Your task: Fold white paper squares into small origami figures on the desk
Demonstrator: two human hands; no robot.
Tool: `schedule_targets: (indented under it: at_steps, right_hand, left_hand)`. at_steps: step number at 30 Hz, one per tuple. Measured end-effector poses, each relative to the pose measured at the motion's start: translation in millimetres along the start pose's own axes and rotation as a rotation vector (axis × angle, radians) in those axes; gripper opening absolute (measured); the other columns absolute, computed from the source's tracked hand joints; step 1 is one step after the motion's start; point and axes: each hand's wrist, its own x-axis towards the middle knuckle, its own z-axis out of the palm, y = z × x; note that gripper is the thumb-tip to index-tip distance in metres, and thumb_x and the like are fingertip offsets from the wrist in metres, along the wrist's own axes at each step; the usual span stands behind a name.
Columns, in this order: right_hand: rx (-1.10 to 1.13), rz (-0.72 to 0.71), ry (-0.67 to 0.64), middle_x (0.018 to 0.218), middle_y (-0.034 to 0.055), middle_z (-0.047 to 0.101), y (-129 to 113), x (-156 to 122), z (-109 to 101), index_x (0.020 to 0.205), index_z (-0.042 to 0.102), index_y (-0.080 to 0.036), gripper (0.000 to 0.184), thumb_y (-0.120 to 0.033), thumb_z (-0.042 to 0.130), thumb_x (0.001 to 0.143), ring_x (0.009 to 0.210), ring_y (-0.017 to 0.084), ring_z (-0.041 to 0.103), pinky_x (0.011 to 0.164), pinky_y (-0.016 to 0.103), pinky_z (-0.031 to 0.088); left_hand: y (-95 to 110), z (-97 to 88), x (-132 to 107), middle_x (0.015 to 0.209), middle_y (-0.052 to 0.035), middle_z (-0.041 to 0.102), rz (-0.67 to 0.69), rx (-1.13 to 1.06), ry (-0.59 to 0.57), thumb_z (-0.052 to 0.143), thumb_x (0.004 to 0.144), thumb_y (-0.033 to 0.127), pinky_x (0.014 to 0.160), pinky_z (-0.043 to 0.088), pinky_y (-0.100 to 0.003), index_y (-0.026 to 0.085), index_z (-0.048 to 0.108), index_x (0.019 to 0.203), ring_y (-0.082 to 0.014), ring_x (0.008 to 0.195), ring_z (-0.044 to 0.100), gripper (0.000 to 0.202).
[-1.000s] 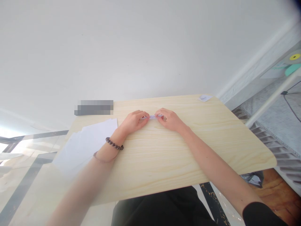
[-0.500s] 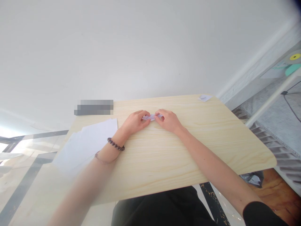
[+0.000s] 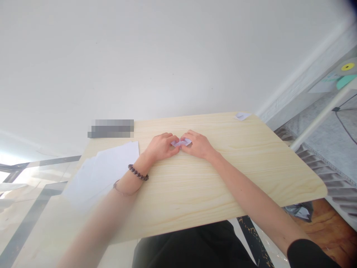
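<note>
Between my hands, over the middle of the wooden table (image 3: 178,201), is a small folded piece of white paper (image 3: 182,142). My left hand (image 3: 163,146) pinches its left side between thumb and fingers. On the right side, my right hand (image 3: 196,144) grips it the same way, with the fingertips of both hands close together. Parts of the paper are covered by my fingers, so its full shape cannot be made out.
Several loose sheets of white paper (image 3: 111,163) lie on the table's left side. Another folded paper piece (image 3: 242,116) rests near the far right corner. A blurred-out grey patch (image 3: 111,128) covers something at the back left. The wall stands behind the table.
My hands have drawn slightly closer together around the folded paper, and its shape between my fingers has shifted. The other papers have stayed where they were.
</note>
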Motion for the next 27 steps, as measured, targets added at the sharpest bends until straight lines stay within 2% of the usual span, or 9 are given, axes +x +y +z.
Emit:
schedule_targets:
  at_steps: [4,11,18,27]
  right_hand:
    - [-0.006,-0.021,0.010,0.085,0.0019,0.056,2.4,0.5,2.1,0.086,0.060,-0.023,0.016,-0.031,0.053,0.074,0.080,0.016,0.051,0.067,0.025,0.038]
    - [0.016,-0.065,0.027,0.087,0.0025,0.056,4.5,-0.4,3.3,0.088,0.061,-0.022,0.018,-0.029,0.046,0.080,0.081,0.016,0.051,0.072,0.027,0.039]
    - [-0.008,-0.044,0.020,0.085,0.0024,0.055,4.2,1.1,6.3,0.089,0.060,-0.023,0.018,-0.028,0.055,0.072,0.081,0.017,0.050,0.072,0.028,0.039]
    - [-0.006,-0.050,0.034,0.084,0.0021,0.055,4.7,1.3,6.5,0.087,0.059,-0.023,0.016,-0.029,0.054,0.073,0.079,0.017,0.051,0.070,0.027,0.039]
  left_hand:
    - [2.3,-0.5,-0.2,0.082,-0.0041,0.057,-0.007,0.039,0.016,0.044,0.081,0.040,0.060,0.038,-0.025,0.020,0.059,0.086,-0.0162,0.076,0.052,0.026]
    - [4.5,-3.8,0.0,0.086,-0.0032,0.057,-0.007,0.024,-0.003,0.041,0.082,0.040,0.065,0.040,-0.026,0.022,0.057,0.095,-0.0168,0.080,0.052,0.027]
    - [3.1,1.2,1.0,0.082,-0.0016,0.059,-0.043,0.024,-0.005,0.047,0.079,0.037,0.063,0.039,-0.026,0.022,0.057,0.095,-0.0159,0.075,0.054,0.024]
    - [2.4,1.7,0.3,0.083,-0.0023,0.059,-0.032,0.047,0.019,0.045,0.080,0.035,0.065,0.040,-0.027,0.023,0.058,0.096,-0.0168,0.078,0.053,0.024]
